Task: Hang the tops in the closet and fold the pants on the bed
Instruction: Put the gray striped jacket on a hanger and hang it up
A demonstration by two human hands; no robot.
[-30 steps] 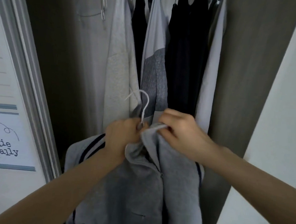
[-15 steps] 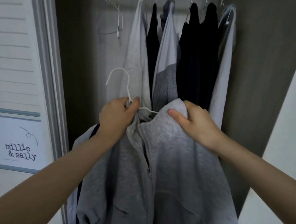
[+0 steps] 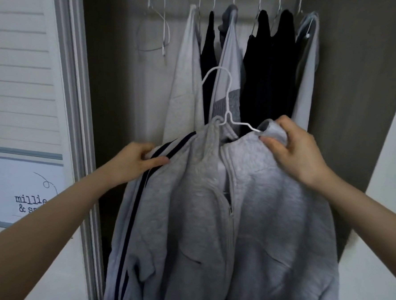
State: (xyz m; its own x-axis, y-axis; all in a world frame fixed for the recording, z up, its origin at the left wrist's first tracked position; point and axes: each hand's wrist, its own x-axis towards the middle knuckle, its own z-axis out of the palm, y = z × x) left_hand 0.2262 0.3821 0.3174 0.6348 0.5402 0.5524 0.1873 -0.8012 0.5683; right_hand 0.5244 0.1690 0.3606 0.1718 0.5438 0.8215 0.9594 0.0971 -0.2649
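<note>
louvred closet door [image 3: 23, 69] far left. left hand [image 3: 136, 162] grasping striped shoulder of grey zip hoodie [image 3: 246, 210], held before open closet. white hanger [image 3: 227, 105] seated in collar, hook free, not on rail. right hand [image 3: 294, 153] pinching other shoulder. hung tops [image 3: 244, 60] behind: several done. pants, bed unseen.

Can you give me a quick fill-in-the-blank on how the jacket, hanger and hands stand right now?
1. The grey jacket sits on a ____ hanger.
2. The left hand grips the shoulder with the dark ____.
3. The right hand pinches the jacket's other ____.
4. The hanger's hook is ____ the closet rail.

Missing words: white; stripes; shoulder; below
</note>
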